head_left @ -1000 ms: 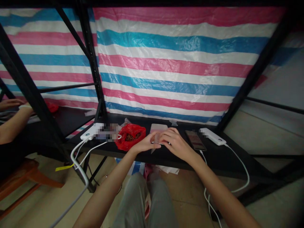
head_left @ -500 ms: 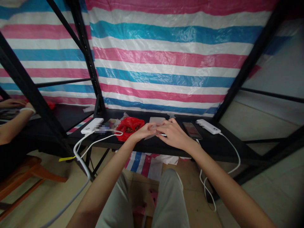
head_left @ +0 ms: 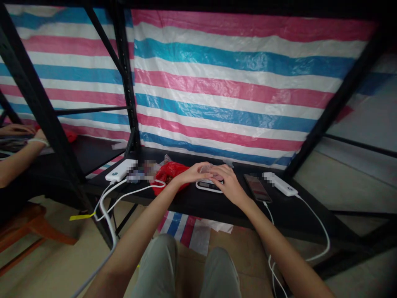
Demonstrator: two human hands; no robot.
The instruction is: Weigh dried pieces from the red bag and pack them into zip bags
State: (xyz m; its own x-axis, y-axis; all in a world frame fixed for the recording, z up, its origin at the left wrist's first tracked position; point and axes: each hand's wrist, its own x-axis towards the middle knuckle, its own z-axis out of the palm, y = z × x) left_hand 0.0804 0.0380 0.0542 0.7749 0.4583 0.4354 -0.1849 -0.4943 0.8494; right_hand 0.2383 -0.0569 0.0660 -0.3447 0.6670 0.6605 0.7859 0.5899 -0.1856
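Note:
A small clear plastic bag (head_left: 205, 169) is held between my two hands, over a small white digital scale (head_left: 201, 189) with a dark display. My left hand (head_left: 194, 174) grips the bag from the left, fingers closed. On its other side my right hand (head_left: 228, 181) has its fingers curled over the bag, hiding part of it and much of the scale. Left of my hands sits an open red plastic bag (head_left: 173, 169) with small brown pieces inside.
A phone (head_left: 258, 188) and a white power bank (head_left: 282, 185) with cables lie to the right. Another white power bank (head_left: 119, 170) is at the left. Black metal posts (head_left: 126, 78) frame the shelf (head_left: 182, 203). A co-worker's arm (head_left: 18, 159) reaches in farther left.
My hands have lifted and shifted slightly with the clear bag, and the scale's display has come into view below them. The camera view has tilted a little.

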